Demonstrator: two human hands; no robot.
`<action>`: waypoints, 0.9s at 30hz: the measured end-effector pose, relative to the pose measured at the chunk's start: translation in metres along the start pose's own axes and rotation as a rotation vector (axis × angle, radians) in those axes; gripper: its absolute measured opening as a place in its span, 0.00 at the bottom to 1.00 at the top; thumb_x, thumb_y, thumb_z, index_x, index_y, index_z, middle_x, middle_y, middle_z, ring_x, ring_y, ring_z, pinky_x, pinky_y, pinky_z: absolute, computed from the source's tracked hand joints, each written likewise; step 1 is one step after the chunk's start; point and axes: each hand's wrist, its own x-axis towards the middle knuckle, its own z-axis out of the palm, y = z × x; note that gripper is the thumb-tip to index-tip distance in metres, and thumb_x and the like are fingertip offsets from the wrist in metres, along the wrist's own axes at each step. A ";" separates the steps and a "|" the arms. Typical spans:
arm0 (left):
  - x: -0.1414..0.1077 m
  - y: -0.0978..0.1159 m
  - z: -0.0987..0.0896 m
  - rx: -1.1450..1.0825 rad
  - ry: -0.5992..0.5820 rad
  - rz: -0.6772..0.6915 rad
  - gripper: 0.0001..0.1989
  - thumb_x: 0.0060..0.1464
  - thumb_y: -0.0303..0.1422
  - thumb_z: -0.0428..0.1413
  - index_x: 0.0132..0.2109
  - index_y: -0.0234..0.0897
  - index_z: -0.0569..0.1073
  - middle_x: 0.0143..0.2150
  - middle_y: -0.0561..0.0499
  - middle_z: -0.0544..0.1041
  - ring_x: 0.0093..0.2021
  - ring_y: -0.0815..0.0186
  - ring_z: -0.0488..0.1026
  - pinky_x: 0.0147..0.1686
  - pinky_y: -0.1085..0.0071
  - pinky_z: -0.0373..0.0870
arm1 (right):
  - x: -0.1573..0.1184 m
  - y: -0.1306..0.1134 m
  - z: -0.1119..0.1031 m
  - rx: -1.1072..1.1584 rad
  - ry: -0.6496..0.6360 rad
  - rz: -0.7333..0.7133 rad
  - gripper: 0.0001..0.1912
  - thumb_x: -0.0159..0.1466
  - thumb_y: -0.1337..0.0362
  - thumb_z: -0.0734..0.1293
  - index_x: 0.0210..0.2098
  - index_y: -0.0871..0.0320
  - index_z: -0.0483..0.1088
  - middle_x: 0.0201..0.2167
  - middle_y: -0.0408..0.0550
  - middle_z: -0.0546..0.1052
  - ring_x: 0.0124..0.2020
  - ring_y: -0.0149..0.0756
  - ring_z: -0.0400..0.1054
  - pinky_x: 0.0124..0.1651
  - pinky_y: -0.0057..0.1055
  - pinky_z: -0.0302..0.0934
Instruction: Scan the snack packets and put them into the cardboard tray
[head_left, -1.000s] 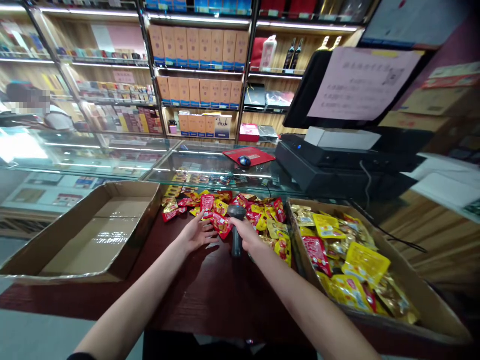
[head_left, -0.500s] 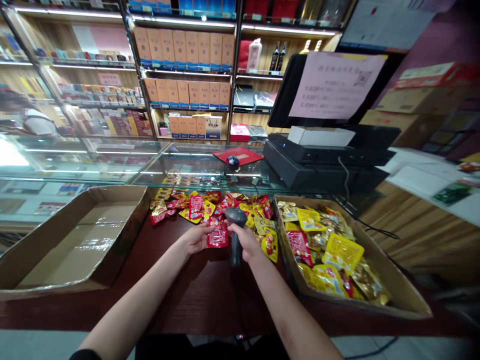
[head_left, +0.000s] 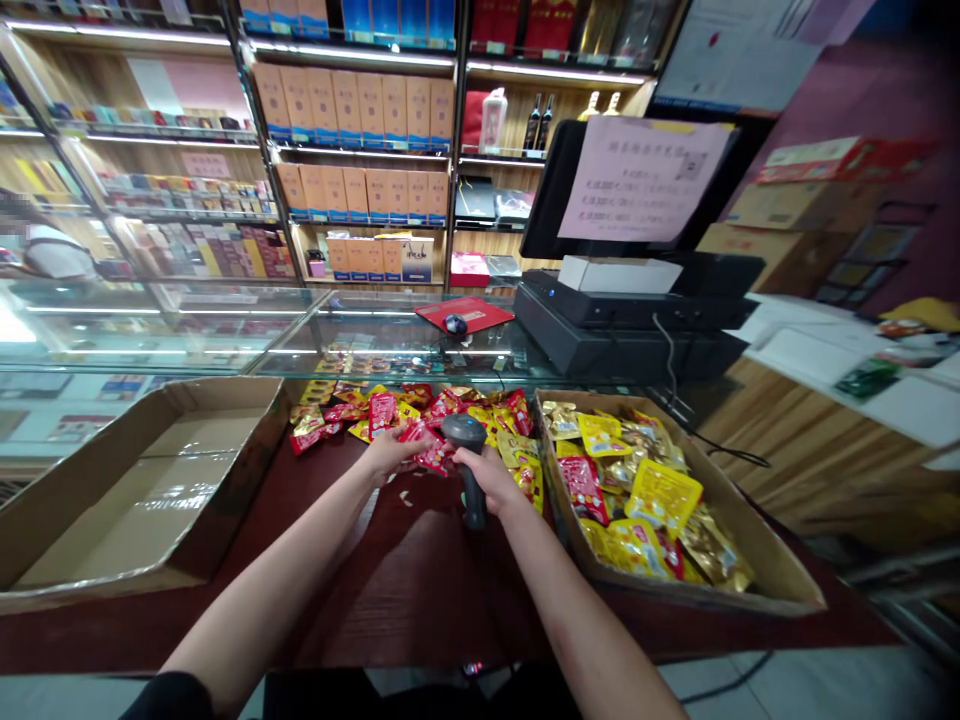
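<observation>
Gripping a dark grey, pistol-shaped plastic scanner [head_left: 471,490], the right hand [head_left: 493,480] is keeping its fingers wrapped around the handle, with the scanner's rounded head standing uppermost. At ten o'clock from that handle, the left hand [head_left: 388,455] is reaching across a shiny red, flat plastic snack packet [head_left: 433,460], its fingers extended and lying against the film. Whether thumb and fingers are truly pinching it, I cannot tell: the thumb's contact is not showing clearly. The packet is sitting tilted just beside the scanner head, at the near edge of a loose heap of red, yellow and gold foil packets [head_left: 381,410] spreading from ten to one o'clock.

At three o'clock a shallow brown cardboard box [head_left: 784,585] is holding more packets of the same colours; at nine o'clock a second tape-glossed cardboard tray [head_left: 172,480] is resting on the dark red-brown wooden tabletop [head_left: 390,600].

Several risks are looming, I judge. Slick film is offering little friction, so a loose pinch could be letting the packet slip. Creased, tilted plastic is catching glare, which could be spoiling a scan. Neighbouring packets are overlapping closely, so a tug could be dragging others along, and a careless wrist could be knocking the heap.
</observation>
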 end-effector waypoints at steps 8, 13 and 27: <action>0.027 0.003 -0.002 -0.278 -0.135 -0.159 0.11 0.42 0.24 0.63 0.33 0.32 0.70 0.31 0.47 0.77 0.29 0.68 0.75 0.32 0.71 0.74 | -0.001 0.013 0.002 0.118 0.061 -0.043 0.14 0.44 0.69 0.67 0.32 0.60 0.75 0.30 0.44 0.77 0.33 0.33 0.69 0.37 0.27 0.63; 0.037 0.017 -0.002 -0.049 -0.108 -0.101 0.14 0.39 0.28 0.66 0.31 0.34 0.67 0.25 0.52 0.75 0.22 0.69 0.72 0.26 0.69 0.73 | -0.018 0.012 0.001 -0.183 0.150 -0.104 0.06 0.46 0.65 0.67 0.23 0.61 0.72 0.18 0.40 0.71 0.23 0.29 0.63 0.27 0.25 0.57; 0.059 0.028 0.017 0.018 -0.048 0.043 0.18 0.32 0.33 0.68 0.27 0.34 0.66 0.21 0.55 0.71 0.21 0.72 0.69 0.24 0.74 0.69 | -0.055 0.016 0.024 -0.096 0.023 0.062 0.07 0.49 0.64 0.62 0.18 0.60 0.63 0.07 0.38 0.62 0.09 0.25 0.54 0.13 0.24 0.53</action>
